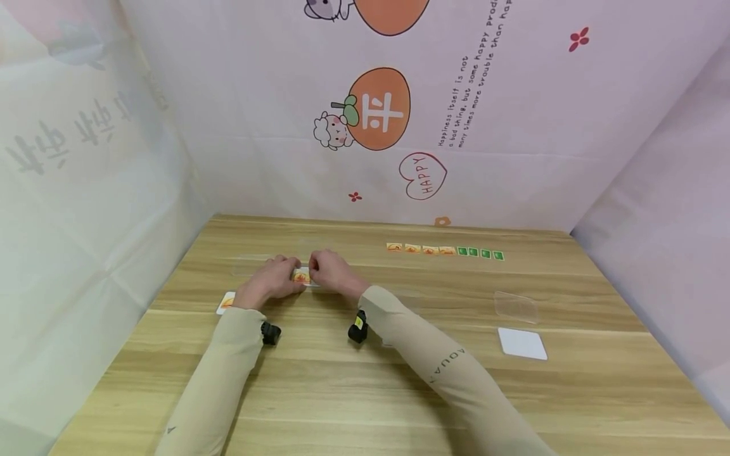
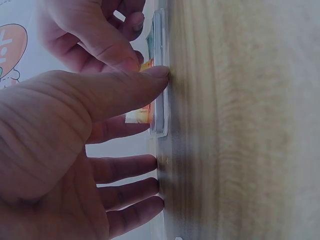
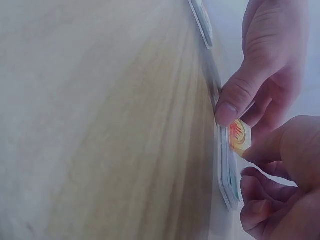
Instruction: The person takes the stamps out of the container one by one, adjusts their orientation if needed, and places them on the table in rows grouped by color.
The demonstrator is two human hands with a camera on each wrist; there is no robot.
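A small orange-and-yellow picture card [image 1: 301, 277] stands over a white rounded card [image 3: 226, 175], which lies flat on the table at left of middle. My left hand [image 1: 272, 280] holds the white card at its left end, thumb along the near edge and index finger behind. The other left fingers are spread with their tips at the tabletop. From the right, my right hand [image 1: 336, 273] pinches the small picture card between thumb and index finger, its remaining fingers curled. Beside my left wrist lies another white card [image 1: 225, 303] with an orange picture, partly covered by the hand.
At the back, small orange picture cards [image 1: 412, 249] and green cards [image 1: 473, 252] form a row. A clear plastic piece [image 1: 516, 307] and a blank white card [image 1: 522, 344] lie at right. More clear pieces [image 1: 251, 265] lie behind my hands. Printed cloth [image 1: 274, 158] walls the table.
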